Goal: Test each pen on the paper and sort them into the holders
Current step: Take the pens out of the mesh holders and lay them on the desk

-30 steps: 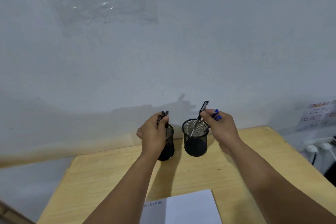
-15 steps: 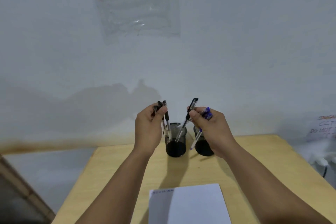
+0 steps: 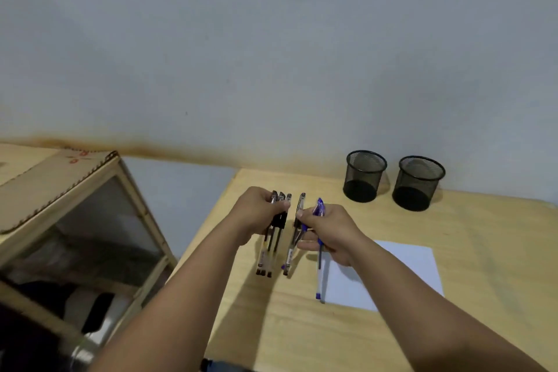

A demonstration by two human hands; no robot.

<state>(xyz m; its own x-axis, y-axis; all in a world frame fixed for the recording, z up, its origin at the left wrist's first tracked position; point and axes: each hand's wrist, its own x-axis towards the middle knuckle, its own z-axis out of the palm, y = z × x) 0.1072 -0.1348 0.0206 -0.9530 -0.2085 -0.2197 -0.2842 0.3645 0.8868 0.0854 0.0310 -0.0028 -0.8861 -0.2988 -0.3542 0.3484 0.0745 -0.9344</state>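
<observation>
While both mesh holders, left holder (image 3: 364, 176) and right holder (image 3: 419, 183), stand side by side at the table's (image 3: 453, 266) far edge with no pens showing inside, the left hand (image 3: 259, 214) grips black-capped pens (image 3: 273, 235), fingers curled round them. The right hand (image 3: 329, 229) pinches blue-capped pens (image 3: 319, 254) beside the paper (image 3: 401, 269).

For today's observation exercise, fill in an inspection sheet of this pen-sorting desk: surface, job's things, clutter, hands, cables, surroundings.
Surface: wooden table, pale, against the wall.
Job's things: two mesh holders, both look empty; white paper lying flat; black pens and blue pens held above the table.
Clutter: nothing seen.
Hands: left hand grips the black pens; right hand grips the blue pens.
Cables: nothing seen.
Surroundings: grey wall; cardboard-topped cabinet at left.
</observation>
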